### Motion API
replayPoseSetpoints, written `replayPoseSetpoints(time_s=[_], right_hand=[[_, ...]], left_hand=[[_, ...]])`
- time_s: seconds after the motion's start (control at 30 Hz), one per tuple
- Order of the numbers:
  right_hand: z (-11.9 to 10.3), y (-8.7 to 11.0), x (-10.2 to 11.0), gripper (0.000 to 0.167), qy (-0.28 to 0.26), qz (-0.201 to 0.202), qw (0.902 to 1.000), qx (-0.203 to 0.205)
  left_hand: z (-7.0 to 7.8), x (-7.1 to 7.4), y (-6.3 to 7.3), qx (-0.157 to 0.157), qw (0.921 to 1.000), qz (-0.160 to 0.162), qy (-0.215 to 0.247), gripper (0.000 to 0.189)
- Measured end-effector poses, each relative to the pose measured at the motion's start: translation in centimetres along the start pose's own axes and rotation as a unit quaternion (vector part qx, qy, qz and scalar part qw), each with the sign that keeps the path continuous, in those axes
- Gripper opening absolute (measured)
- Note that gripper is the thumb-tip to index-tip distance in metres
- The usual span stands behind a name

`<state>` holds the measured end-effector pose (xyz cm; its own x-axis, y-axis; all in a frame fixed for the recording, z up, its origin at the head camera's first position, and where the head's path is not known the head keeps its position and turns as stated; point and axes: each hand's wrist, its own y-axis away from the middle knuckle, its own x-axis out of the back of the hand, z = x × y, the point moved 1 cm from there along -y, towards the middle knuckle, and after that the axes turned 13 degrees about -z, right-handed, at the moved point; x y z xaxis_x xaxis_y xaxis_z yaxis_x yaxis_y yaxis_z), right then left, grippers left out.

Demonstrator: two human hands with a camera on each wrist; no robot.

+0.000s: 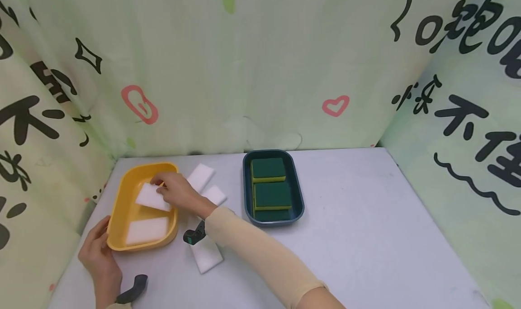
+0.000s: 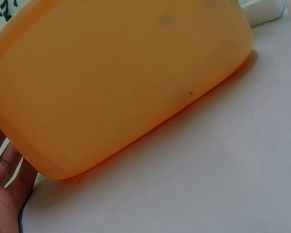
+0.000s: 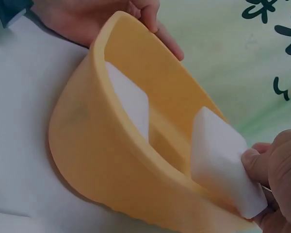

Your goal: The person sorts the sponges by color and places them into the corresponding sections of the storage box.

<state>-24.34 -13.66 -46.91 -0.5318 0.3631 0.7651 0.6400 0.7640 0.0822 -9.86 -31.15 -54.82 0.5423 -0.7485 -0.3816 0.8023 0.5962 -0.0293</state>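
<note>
My right hand (image 1: 179, 192) pinches a white sponge block (image 3: 223, 160) by its edge, thumb on one face. That block is tilted inside the yellow plastic basin (image 1: 115, 218), towards its far end. A second white sponge block (image 1: 146, 230) lies in the basin's near end. At the basin's near left corner, my left hand (image 1: 99, 259) rests with extended fingers along the outer wall; the left wrist view shows its fingers (image 2: 7, 162) spread behind that corner. More white blocks (image 1: 206, 254) lie on the table right of the basin, partly covered by my right forearm.
A dark blue tray (image 1: 300, 205) holding green and yellow scouring sponges (image 1: 272, 196) stands at the back middle of the white table (image 1: 366, 236). Printed curtains (image 1: 244, 64) surround the table at the back and sides.
</note>
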Motion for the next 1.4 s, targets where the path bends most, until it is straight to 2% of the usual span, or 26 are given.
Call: replayPoseSetpoints(time_s=[0.33,0.57,0.83,1.0,1.13,1.4], right_hand=[[0.0,-1.9,-0.8,0.030,0.064,-0.043,0.9969,0.016],[-0.3,-2.4,-1.5,0.034,0.155,-0.083,0.9843,0.015],[-0.7,-2.2,-1.4,0.033,0.177,-0.089,0.9802,-0.002],[-0.7,-2.2,-1.7,0.031,0.192,-0.084,0.9777,-0.003],[-1.0,-2.4,-2.0,0.027,0.224,-0.076,0.9715,-0.003],[-1.4,-2.7,-3.4,0.024,0.243,-0.071,0.9671,-0.023]], left_hand=[[-0.2,0.3,-0.3,-0.007,0.9998,0.002,0.020,0.043],[-0.2,0.3,0.0,-0.026,0.9984,-0.003,0.049,0.042],[-0.2,0.3,-0.2,-0.024,0.9975,-0.016,0.065,0.044],[-0.4,0.2,-0.2,-0.040,0.9960,-0.023,0.077,0.044],[-0.3,0.2,-0.2,-0.048,0.9965,-0.024,0.064,0.044],[-0.4,0.2,-0.1,-0.036,0.9982,-0.019,0.045,0.043]])
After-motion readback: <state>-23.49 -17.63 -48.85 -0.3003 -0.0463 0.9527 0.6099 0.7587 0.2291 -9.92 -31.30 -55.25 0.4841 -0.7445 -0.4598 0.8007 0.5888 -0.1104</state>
